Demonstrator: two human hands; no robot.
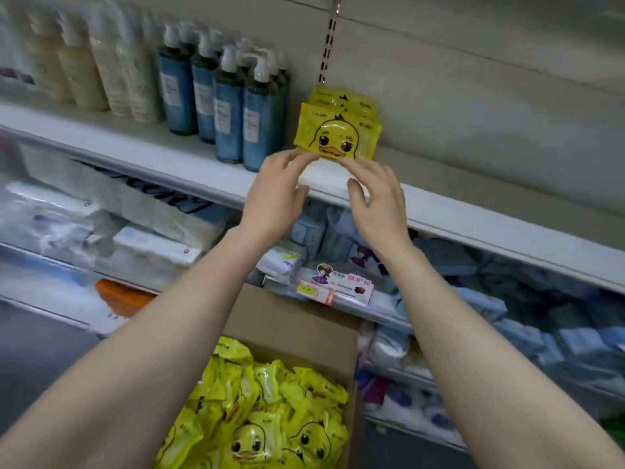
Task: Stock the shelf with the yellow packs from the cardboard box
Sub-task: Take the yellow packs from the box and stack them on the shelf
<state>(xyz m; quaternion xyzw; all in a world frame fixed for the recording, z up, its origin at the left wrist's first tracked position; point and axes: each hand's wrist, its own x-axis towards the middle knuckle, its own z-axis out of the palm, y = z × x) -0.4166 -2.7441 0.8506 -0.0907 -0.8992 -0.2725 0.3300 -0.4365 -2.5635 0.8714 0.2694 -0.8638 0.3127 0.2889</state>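
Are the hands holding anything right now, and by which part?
Nothing is gripped. Straight fingers of the left hand and right hand just touch the bottom edge of the front yellow pack on the shelf, thumbs clear.

L hand (278, 194), R hand (376, 198) touch yellow pack (338, 135) on shelf (439, 186).
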